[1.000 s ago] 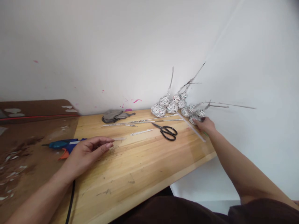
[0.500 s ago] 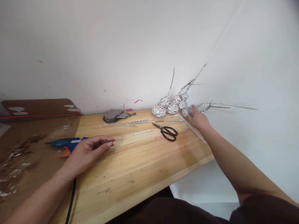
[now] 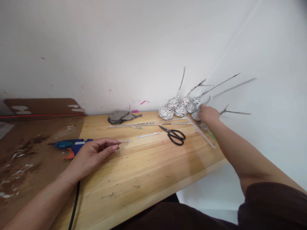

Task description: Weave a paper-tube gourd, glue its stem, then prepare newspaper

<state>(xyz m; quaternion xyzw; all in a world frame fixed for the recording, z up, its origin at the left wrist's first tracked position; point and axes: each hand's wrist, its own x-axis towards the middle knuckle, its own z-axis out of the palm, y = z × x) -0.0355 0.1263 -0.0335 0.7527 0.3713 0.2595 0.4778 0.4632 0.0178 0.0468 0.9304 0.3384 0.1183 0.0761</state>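
Observation:
At the far right of the table, my right hand (image 3: 209, 115) is closed around a small gourd shape woven from newspaper strips (image 3: 195, 115). My fingers cover much of it. Beside it, against the wall, lean more woven paper gourds (image 3: 166, 112) with long twisted stems. Another woven piece (image 3: 203, 125) shows below my right wrist. My left hand (image 3: 100, 152) rests on the table with loosely bent fingers, thumb and forefinger apart. A pale translucent stick (image 3: 126, 141) lies by its fingertips. Behind that wrist is a blue glue gun (image 3: 76, 146) with an orange trigger.
Black-handled scissors (image 3: 176, 136) lie mid-table near a short paper strip (image 3: 148, 135) and long rolled paper sticks (image 3: 148, 124). A grey cloth (image 3: 120, 117) sits at the back. A clear stick (image 3: 201, 133) lies at right. Paper scraps litter the brown board (image 3: 35, 140).
My right hand has shifted slightly with the gourd, whose stem now points up more. A woven piece and a green bit now show below my wrist. My left hand stays nearly still.

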